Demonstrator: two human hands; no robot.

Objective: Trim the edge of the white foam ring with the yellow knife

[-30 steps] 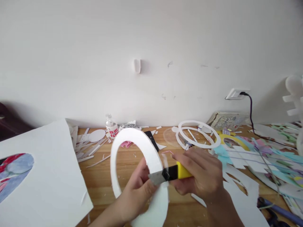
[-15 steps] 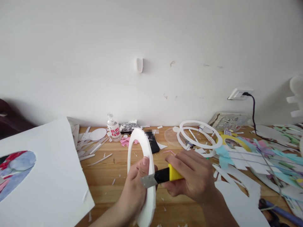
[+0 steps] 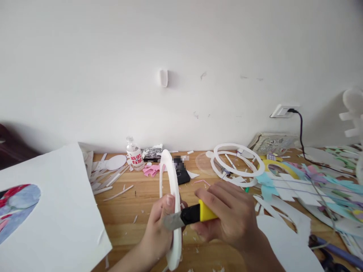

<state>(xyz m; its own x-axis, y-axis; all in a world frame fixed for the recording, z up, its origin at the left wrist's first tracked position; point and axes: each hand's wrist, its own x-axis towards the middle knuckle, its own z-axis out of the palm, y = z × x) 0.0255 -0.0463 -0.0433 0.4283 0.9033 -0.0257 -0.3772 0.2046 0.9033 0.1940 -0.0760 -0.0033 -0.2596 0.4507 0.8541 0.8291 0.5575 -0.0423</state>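
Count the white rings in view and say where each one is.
3: a white ring in the left hand, plus an upper ring overlapping a lower ring on the table beyond the right hand. Others may hide among the scraps.

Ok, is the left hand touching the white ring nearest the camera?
Touching. The head view shows the left hand closed around the white ring, whose band passes between thumb and fingers.

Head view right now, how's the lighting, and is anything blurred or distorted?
Head view overall: soft, fairly even light, with the white wall fitting casting a faint shadow to its right; head view, centre: the knife blade looks slightly smeared, and blocky pixels cover the top of the black phone-like slab; head view, right: the wall socket looks skewed, probably lens distortion.
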